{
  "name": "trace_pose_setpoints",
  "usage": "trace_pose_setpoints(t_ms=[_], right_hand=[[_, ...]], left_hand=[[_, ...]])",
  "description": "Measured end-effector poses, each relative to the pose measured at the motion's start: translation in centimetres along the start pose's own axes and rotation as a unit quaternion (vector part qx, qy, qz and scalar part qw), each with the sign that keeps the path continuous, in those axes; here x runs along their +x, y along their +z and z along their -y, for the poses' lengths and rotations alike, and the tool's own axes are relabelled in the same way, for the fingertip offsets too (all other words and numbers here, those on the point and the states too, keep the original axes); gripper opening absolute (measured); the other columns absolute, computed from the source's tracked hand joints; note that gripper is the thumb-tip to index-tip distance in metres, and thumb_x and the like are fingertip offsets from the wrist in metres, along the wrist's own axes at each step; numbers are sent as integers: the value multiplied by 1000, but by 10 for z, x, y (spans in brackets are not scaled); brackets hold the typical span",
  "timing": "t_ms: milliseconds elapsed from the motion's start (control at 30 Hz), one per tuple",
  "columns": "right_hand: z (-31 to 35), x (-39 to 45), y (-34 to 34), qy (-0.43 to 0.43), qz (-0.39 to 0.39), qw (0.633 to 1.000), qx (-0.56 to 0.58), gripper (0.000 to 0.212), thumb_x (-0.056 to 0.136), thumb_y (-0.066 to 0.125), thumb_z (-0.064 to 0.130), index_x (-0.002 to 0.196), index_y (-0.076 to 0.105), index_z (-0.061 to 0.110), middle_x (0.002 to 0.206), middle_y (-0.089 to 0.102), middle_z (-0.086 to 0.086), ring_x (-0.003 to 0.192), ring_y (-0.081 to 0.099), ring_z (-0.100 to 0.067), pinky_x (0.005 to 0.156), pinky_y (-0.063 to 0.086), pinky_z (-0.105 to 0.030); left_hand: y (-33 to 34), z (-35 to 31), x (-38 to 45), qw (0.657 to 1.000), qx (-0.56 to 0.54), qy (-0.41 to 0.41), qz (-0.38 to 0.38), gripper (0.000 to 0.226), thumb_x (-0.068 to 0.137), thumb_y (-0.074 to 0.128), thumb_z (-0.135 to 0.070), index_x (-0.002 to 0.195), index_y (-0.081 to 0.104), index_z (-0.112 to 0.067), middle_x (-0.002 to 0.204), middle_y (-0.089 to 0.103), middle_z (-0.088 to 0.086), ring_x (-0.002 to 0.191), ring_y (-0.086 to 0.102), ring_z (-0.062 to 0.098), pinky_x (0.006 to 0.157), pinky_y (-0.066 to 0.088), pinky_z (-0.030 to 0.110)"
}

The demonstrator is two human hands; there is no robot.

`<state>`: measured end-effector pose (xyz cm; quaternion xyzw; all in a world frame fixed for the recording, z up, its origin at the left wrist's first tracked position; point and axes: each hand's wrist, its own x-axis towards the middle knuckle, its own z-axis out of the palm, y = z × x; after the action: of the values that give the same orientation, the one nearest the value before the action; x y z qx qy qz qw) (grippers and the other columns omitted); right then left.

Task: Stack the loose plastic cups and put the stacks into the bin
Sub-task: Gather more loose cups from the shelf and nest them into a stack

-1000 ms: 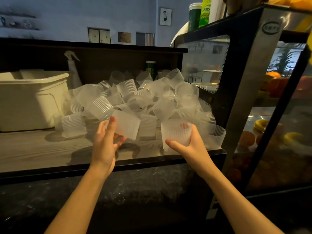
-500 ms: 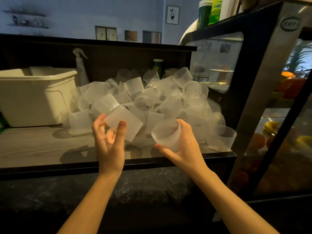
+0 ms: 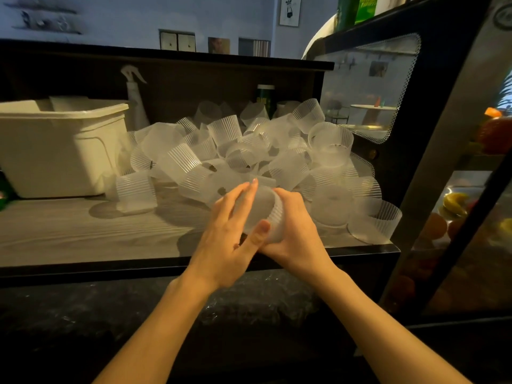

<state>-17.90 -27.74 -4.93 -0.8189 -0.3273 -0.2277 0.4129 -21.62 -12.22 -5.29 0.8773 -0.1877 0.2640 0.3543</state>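
Note:
A heap of loose frosted ribbed plastic cups (image 3: 249,151) covers the right half of a grey wood-grain shelf (image 3: 83,234). In front of the heap, both hands meet over the shelf's front edge. My right hand (image 3: 299,234) grips one cup (image 3: 273,214) lying on its side, mouth toward the left. My left hand (image 3: 230,234) holds a second cup (image 3: 249,209) that is pushed partly into the first; thumb and fingers wrap its wall. A cream plastic bin (image 3: 55,151) stands at the shelf's left end.
A white spray bottle (image 3: 134,98) and a green can (image 3: 264,98) stand behind the heap. A glass display case (image 3: 457,189) with fruit rises at the right. One upright cup (image 3: 135,191) stands apart beside the bin. Dark counter lies below the shelf.
Each hand held its own cup apart. They have come together in front of the heap, and the left hand's cup now sits inside the right hand's cup.

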Motion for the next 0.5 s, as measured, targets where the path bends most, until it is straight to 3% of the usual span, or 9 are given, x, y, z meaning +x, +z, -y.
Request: trace_pose_setpoints(t_ms=[67,133,200,333,400,500], right_hand=[[1,-1,-7,27,-18,997,69,79,69,85,43,133,41,28,127,49,11,115,51,-1,94,47,-24],[-1,-2,-16,72,-45,988,131,77,68,85,47,130,44,28,123,54,15,112,55,0,91,49,-21],[-4,0,-26,118,-51,976,176,71,68,82,48,126,46,29,117,57,16,106,58,2,85,53,-23],[-18,1,-39,186,-90,948,241,68,65,83,55,120,53,28,113,65,9,102,64,-4,88,58,-38],[-22,0,-39,202,-119,932,275,71,64,81,57,122,55,24,112,68,5,104,66,-9,89,57,-41],[-23,-1,-38,213,-124,930,274,71,63,79,58,121,56,24,112,68,6,104,67,-9,90,57,-42]], left_hand=[[-4,-1,1,996,-79,-22,-16,87,81,19,-87,154,10,-41,159,15,-21,145,16,-4,112,23,17],[-9,0,4,982,-161,-72,-65,82,82,33,-83,152,19,-42,156,26,-18,137,29,-9,99,33,4],[-14,4,8,978,-159,-104,-88,73,88,48,-69,150,29,-37,150,35,-14,130,40,-5,95,43,11],[-22,7,30,997,41,-11,-68,70,88,66,-41,149,36,-26,149,34,-8,132,36,7,104,38,25],[-24,10,51,984,169,25,-47,79,85,69,-45,151,33,-22,154,29,0,139,26,16,113,31,37],[-16,22,76,931,360,14,60,94,81,66,-61,155,20,-30,163,2,2,148,-2,27,120,9,49]])
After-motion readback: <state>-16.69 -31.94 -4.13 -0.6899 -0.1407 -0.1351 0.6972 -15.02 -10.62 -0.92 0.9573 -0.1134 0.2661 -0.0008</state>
